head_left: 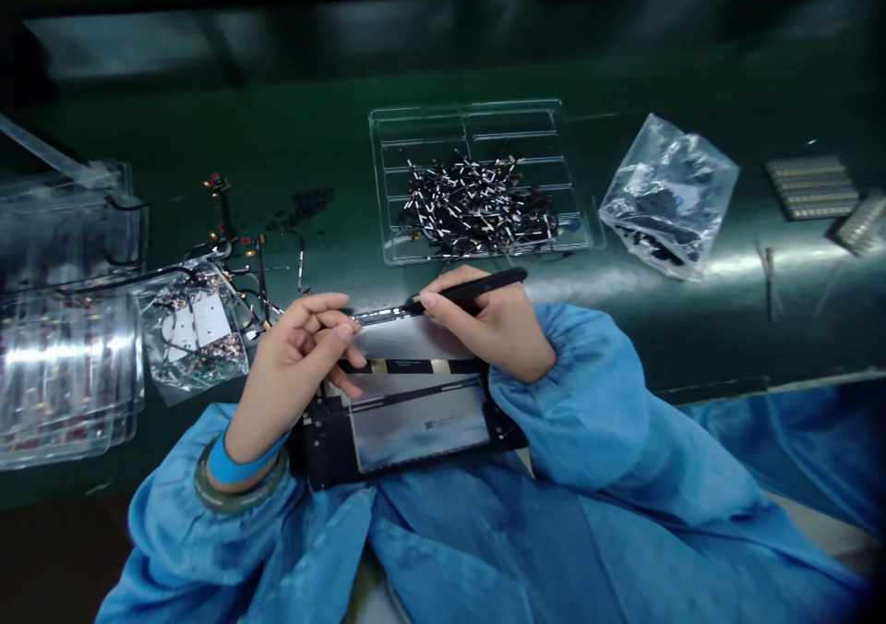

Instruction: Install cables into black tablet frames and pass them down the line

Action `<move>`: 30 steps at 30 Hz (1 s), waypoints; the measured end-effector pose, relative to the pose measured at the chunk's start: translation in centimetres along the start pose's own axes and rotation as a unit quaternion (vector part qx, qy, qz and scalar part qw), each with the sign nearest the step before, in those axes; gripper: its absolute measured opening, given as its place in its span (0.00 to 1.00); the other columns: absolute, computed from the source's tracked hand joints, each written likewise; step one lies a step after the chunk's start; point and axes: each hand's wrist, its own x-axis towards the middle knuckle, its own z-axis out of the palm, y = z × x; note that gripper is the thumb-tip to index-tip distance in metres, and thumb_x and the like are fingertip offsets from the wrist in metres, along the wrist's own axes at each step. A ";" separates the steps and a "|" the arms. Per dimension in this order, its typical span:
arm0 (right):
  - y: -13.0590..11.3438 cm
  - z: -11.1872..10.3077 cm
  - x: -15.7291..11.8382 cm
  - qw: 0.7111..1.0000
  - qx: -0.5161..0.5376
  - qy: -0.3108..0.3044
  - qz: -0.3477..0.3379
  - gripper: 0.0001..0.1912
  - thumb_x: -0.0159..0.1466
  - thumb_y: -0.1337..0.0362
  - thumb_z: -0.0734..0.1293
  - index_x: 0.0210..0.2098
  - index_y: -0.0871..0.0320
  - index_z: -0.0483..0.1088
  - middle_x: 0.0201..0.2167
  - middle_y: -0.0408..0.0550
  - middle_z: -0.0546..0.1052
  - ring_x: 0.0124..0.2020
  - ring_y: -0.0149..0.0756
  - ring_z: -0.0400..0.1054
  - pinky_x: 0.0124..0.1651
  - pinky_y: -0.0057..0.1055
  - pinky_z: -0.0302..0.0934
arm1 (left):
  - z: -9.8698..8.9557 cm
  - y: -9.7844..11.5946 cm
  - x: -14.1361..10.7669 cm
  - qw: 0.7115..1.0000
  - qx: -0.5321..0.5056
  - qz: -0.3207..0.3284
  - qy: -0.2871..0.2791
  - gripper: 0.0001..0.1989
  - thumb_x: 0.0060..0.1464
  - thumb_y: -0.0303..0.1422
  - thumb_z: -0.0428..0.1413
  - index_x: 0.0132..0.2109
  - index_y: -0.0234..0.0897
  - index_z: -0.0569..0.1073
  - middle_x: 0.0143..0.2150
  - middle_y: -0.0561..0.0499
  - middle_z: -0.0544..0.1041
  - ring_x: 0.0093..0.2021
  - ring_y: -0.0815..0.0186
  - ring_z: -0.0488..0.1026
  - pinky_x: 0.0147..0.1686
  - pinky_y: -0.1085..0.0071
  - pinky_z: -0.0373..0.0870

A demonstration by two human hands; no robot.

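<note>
A tablet with its back off lies at the table's front edge, silvery battery panels showing. My right hand is closed around black tweezers, their tip at the tablet's far edge. Along that edge runs a narrow dark strip with bright metallic parts. My left hand is at the strip's left end, thumb and a finger pinched together. Whatever lies between them is too small to make out. Its lower fingers reach over the tablet's left side.
Beyond the tablet, a clear plastic tray bears a heap of small flex cables. A clear bag lies to the right. Leftward are a bag of small parts, loose cables and stacked clear trays. Metallic strips lie far right.
</note>
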 end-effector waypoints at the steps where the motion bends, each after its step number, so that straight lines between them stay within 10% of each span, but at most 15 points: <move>1: -0.1 0.0 -0.1 1.000 -0.015 0.001 -0.017 0.07 0.61 0.60 0.66 0.30 0.55 0.73 0.31 0.44 0.78 0.31 0.31 0.72 0.33 0.29 0.64 | 0.1 0.0 0.0 1.000 -0.001 0.000 0.001 0.17 0.52 0.36 0.60 0.47 0.37 0.69 0.35 0.52 0.72 0.27 0.70 0.73 0.16 0.77 0.74; 9: -0.4 -0.2 -0.1 0.996 0.060 0.050 0.039 0.08 0.59 0.59 0.68 0.26 0.55 0.71 0.26 0.43 0.76 0.26 0.31 0.70 0.29 0.29 0.64 | -1.2 0.4 -1.8 0.982 0.147 0.064 0.101 0.13 0.56 0.40 0.57 0.45 0.37 0.72 0.29 0.53 0.74 0.19 0.75 0.67 0.16 0.78 0.65; 14: -0.1 -0.4 0.1 0.988 0.120 0.059 0.077 0.09 0.57 0.57 0.70 0.25 0.54 0.72 0.23 0.43 0.76 0.24 0.32 0.71 0.27 0.29 0.66 | -4.1 1.3 -2.4 0.890 0.375 0.113 0.234 0.12 0.56 0.39 0.56 0.44 0.40 0.74 0.31 0.54 0.74 0.29 0.70 0.70 0.29 0.74 0.68; 21: -0.1 -0.1 0.2 0.984 0.132 0.073 0.090 0.10 0.56 0.56 0.71 0.26 0.54 0.72 0.24 0.43 0.76 0.24 0.33 0.72 0.27 0.30 0.69 | -4.4 2.1 1.6 0.761 0.614 0.125 0.170 0.10 0.57 0.37 0.53 0.40 0.37 0.73 0.38 0.47 0.72 0.35 0.60 0.71 0.37 0.64 0.68; 30: 0.4 -0.2 0.2 0.988 0.126 0.056 0.074 0.11 0.57 0.54 0.70 0.27 0.54 0.72 0.22 0.43 0.76 0.23 0.32 0.72 0.26 0.29 0.67 | -8.2 6.7 5.7 0.653 0.705 0.118 0.251 0.15 0.61 0.34 0.48 0.50 0.31 0.70 0.52 0.42 0.69 0.57 0.49 0.65 0.52 0.56 0.64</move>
